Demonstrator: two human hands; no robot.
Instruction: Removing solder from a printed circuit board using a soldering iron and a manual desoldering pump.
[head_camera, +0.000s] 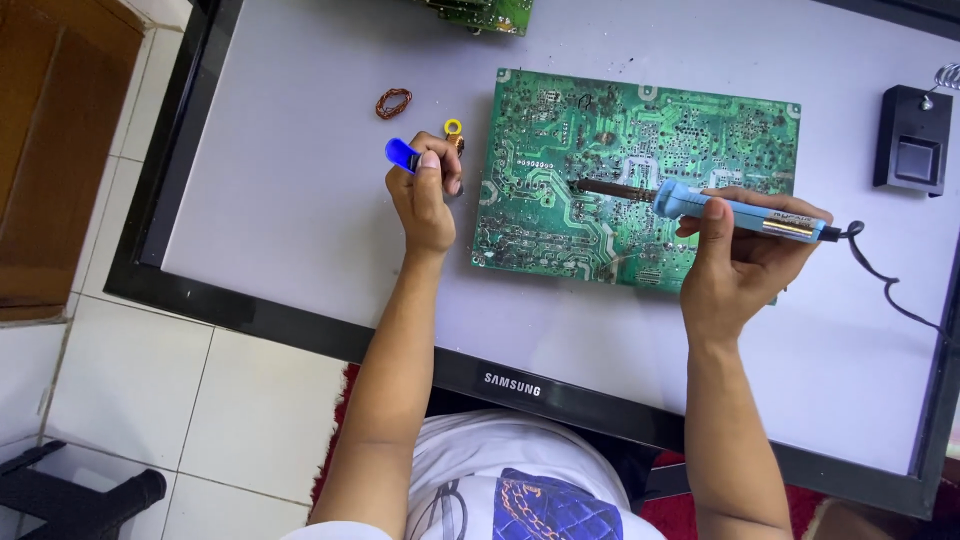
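Note:
A green circuit board (560, 150) lies solder side up on a pale grey panel with a black frame (300, 220). My right hand (735, 260) grips a blue-handled soldering iron (735, 208); its dark tip rests on the board near the middle. My left hand (428, 195) is left of the board, closed on a blue-handled tool (402, 153). A small yellow ring piece (453, 128) shows just past its fingers.
A little coil of copper-coloured wire (393, 102) lies on the panel beyond my left hand. A black soldering iron stand (912, 140) with a spring sits at the far right. Another green board (485, 12) pokes in at the top edge. White floor tiles lie to the left.

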